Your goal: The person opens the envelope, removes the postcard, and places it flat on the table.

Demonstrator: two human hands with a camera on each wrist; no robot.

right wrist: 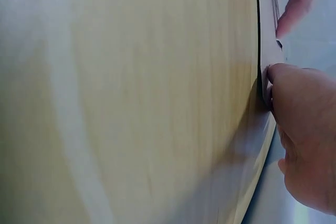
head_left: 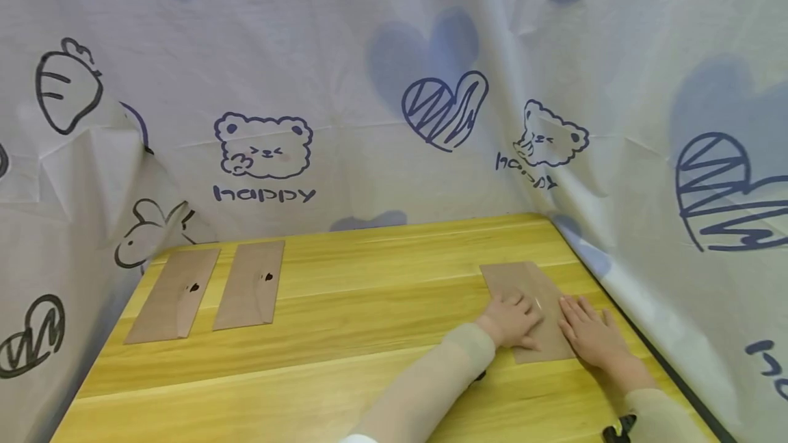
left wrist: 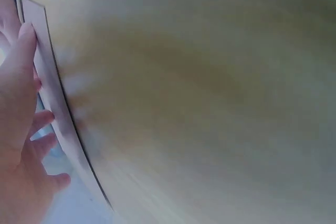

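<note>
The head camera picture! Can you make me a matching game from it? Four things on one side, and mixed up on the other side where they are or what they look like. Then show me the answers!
Things
1. Tabletop
2. Pair of envelopes
3. Left grip
4. Cloth

Places and looks
A. Resting on the lone envelope
B. Pale, with bear and heart drawings
C. Yellow, with wood grain
D. Side by side, towards the table's left end

Right pairs: 1-C, 2-D, 3-A, 4-B
</note>
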